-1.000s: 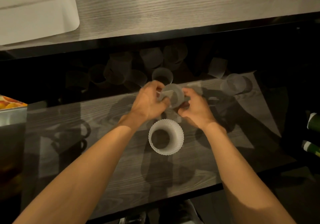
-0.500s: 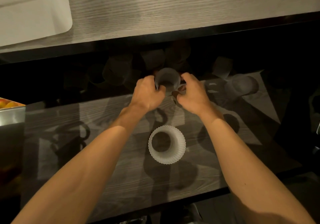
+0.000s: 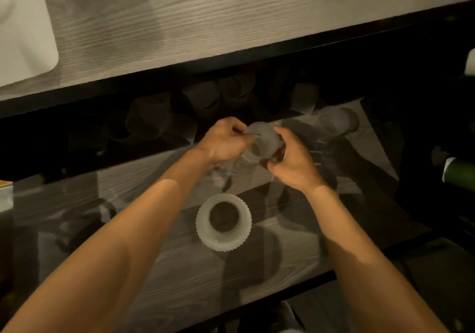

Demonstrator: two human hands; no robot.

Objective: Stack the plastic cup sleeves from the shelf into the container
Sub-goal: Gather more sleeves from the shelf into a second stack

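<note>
Sleeve now tilted vs prev frame | L hand + R hand grip it btwn them; container nearer viewer

Both bare forearms reach forward from the lower corners and converge toward the middle. The left hand is knuckles-up, its fingers curled and pinching the left edge of a translucent cup sleeve. The right hand faces it, thumb and curled fingers gripping the sleeve's right side. The two hands sit close together.
</note>
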